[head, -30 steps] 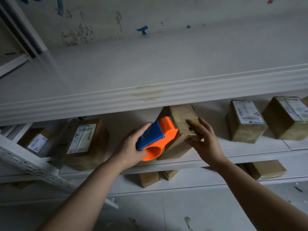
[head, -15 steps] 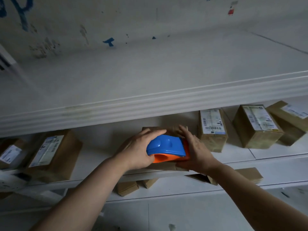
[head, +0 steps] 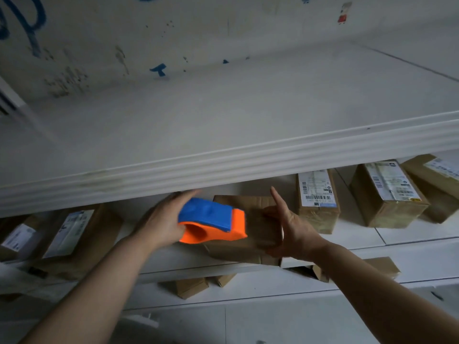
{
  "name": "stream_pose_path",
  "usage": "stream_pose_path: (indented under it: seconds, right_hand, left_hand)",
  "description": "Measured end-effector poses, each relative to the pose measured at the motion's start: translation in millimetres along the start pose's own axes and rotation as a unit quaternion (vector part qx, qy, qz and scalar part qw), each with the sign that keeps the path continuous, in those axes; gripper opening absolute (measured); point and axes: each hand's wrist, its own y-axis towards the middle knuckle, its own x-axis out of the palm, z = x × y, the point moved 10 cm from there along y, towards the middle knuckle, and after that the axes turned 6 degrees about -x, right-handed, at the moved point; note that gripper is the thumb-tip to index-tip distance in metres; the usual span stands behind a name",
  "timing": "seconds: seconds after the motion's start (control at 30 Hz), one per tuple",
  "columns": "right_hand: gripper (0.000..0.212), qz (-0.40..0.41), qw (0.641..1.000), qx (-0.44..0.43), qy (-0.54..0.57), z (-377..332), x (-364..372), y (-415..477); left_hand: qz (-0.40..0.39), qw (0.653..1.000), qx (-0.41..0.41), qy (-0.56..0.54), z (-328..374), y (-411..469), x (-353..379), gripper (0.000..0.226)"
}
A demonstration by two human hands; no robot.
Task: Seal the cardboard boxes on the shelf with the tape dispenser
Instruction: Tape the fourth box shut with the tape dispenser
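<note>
The left hand (head: 164,219) grips the blue-and-orange dispenser (head: 212,220), its orange nose resting on the top left part of a plain box (head: 250,229) on the middle shelf (head: 409,238). The right hand (head: 289,229) is open, fingers spread upward, palm against the box's right side; it braces but clasps nothing.

The box sits at the shelf's front lip, its near corner seeming to jut just past it. A pull of the dispenser toward the person could drag the box off the edge, since one flat palm gives little hold against that direction. If the right hand slips, the box may also turn under the stroke and the tape would run crooked off the seam. Whether tape is stuck down at all cannot be told; the dispenser hides it.

The upper shelf (head: 223,165) hangs low above both hands, so lifting the dispenser to tear off could knock knuckles against it. A labelled box (head: 318,202) stands just beside the right hand, leaving little room to shift.
</note>
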Motion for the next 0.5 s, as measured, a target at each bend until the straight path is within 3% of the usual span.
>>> stream_pose_path:
  seconds: [0.17,0.3,0.5]
  right_hand:
    - [0.133,-0.042,0.997,0.024,-0.059,1.3,5.6,1.8]
    - [0.121,-0.064,0.993,0.053,-0.083,2.6,7.3,2.3]
    - [0.113,-0.089,0.984,0.092,-0.127,1.2,6.7,2.5]
  left_hand:
    - [0.028,0.998,-0.053,-0.030,-91.0,-6.3,-27.5,0.085]
    - [0.020,0.997,-0.016,-0.069,-99.2,2.9,-19.3,0.084]
    - [0.029,0.999,0.006,-0.043,-104.6,8.4,-7.4,0.084]
